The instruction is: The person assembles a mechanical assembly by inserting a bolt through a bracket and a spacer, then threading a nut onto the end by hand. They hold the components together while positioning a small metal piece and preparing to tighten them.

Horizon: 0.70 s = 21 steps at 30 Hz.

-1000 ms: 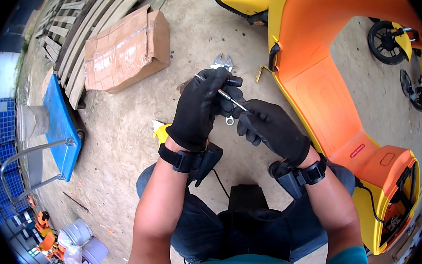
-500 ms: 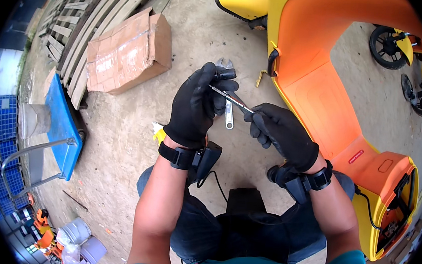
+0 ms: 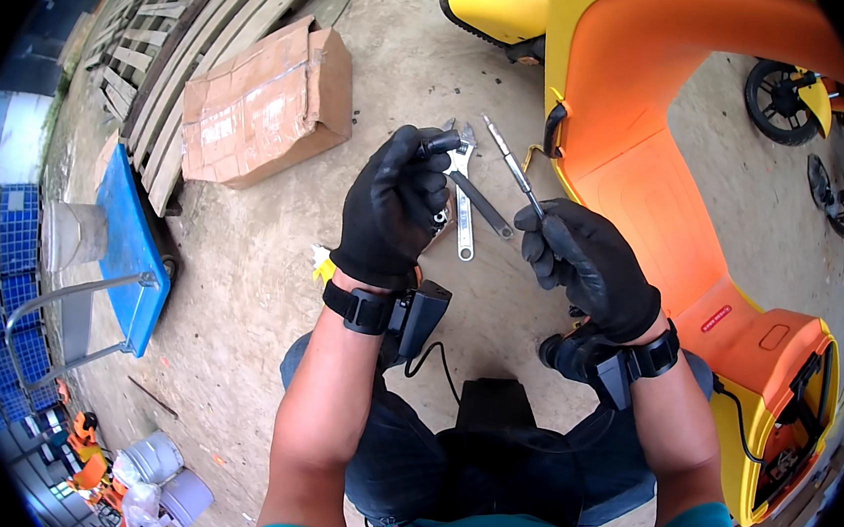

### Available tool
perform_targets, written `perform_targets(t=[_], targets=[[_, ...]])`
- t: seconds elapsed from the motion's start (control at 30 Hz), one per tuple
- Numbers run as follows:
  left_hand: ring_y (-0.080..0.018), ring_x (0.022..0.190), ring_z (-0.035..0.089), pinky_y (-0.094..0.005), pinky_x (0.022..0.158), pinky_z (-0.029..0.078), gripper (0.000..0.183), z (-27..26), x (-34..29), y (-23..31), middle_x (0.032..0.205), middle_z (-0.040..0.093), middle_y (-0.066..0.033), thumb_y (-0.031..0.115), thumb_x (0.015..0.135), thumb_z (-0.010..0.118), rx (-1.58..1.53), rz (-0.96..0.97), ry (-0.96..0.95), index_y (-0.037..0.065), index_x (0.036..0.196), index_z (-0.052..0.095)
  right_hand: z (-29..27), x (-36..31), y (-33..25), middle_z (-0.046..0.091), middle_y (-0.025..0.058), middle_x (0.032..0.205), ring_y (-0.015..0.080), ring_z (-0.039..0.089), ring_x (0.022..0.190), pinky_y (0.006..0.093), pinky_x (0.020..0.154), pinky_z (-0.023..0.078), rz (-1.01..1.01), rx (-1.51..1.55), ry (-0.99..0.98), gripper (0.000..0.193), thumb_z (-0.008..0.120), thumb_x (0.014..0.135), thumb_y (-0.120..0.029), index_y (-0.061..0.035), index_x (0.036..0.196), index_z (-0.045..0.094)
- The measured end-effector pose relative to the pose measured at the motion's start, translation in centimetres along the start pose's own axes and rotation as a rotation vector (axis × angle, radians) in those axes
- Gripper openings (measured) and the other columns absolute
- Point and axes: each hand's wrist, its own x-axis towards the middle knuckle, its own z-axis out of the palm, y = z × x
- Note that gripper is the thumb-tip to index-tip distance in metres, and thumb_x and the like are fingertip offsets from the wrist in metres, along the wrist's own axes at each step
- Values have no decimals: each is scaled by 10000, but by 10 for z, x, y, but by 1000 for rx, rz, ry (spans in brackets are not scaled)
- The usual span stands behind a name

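Both of my hands wear black gloves. My right hand point(image 3: 588, 263) is closed around the lower end of a slim metal rod point(image 3: 511, 161), like a screwdriver shaft, whose narrow tip points up and left. My left hand point(image 3: 394, 201) is closed on a short black cylinder point(image 3: 439, 144), held between thumb and forefinger; its exact kind is unclear. The hands are apart. On the floor between and beyond them lies a silver adjustable wrench point(image 3: 464, 217), crossed by a tool with a black handle point(image 3: 484, 207). A small metal part point(image 3: 441, 217) shows beside my left palm, its kind unclear.
A yellow and orange scooter body point(image 3: 650, 183) stands close on my right. At left are a taped cardboard box point(image 3: 265, 109), wooden pallets point(image 3: 209, 54) and a blue platform trolley point(image 3: 131, 258). More scooter wheels point(image 3: 779, 102) show at far right.
The rod has come away from my left hand and swung upright in my right hand, which has shifted slightly right. The crossed tools on the floor show more fully.
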Motion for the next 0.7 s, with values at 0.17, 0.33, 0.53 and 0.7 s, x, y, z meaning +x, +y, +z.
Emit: perform_targets(t=[0.17,0.33,0.53,0.7], targets=[[-165,799,655,-259,745,537,367,5,-4,-3,1049,673,-123,209,1016,450,-19,-7,-54,-6,1301,534,-5,4,6,630,20,922,76,557,779,230,722,479,-4,12,-58,298,521,1017,-237,-25,1209,608],[-193,890,680,-298,809,552,406,12,-7,-1,1102,663,-151,176,1007,439,-13,-63,-194,-9,1367,466,1,3,4,642,31,951,81,569,820,244,756,489,-7,-77,-57,302,551,1001,-224,-22,1217,615],[-198,929,674,-306,846,545,337,21,-12,-3,1103,657,-150,116,978,484,76,-49,-178,-5,1291,512,0,3,5,643,34,957,81,571,824,247,760,492,-26,-84,-59,300,559,995,-206,-20,1223,615],[-168,869,638,-281,803,528,254,16,-11,-10,987,637,-96,110,967,535,106,-74,-186,-12,1189,549,2,4,5,637,30,953,81,564,813,243,748,491,-24,-105,-58,279,584,978,-168,-12,1206,621]])
